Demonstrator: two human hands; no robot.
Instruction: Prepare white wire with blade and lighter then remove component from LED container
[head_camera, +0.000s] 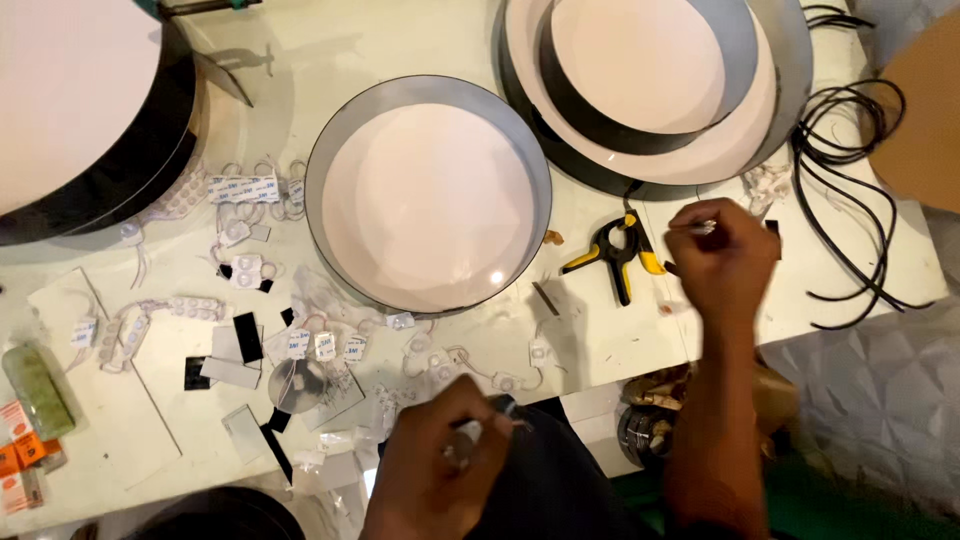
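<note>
Much of the scene is cut off or unclear. The left hand (440, 455) sits at the bottom edge of the view, fingers curled tight around a small object that is mostly hidden inside the fist; only a dark tip with a pale end (507, 410) pokes out toward the right, and its kind cannot be made out. The right hand (722, 255) is blurred; its fingers are pinched narrow on a small pale item (706, 227) at the fingertips, too smeared to identify. The right forearm (715, 440) runs down out of frame and covers part of the table edge and a dark roll (640, 432) below it. A large round black-walled housing (80, 120) at upper left is cropped by the frame, as is the stacked pair of round housings (790, 90) at upper right. The open round metal-walled pan (430, 195) lies whole at centre on the white table (620, 340), well apart from both hands. A black-and-yellow spring clamp (620, 255) lies just beside the right hand, to its left, not touched. Black cable loops (850, 200) trail to the right of that hand. Small white light modules on thin wires (240, 270) are scattered left of the pan and above the left hand, near it but apart.
</note>
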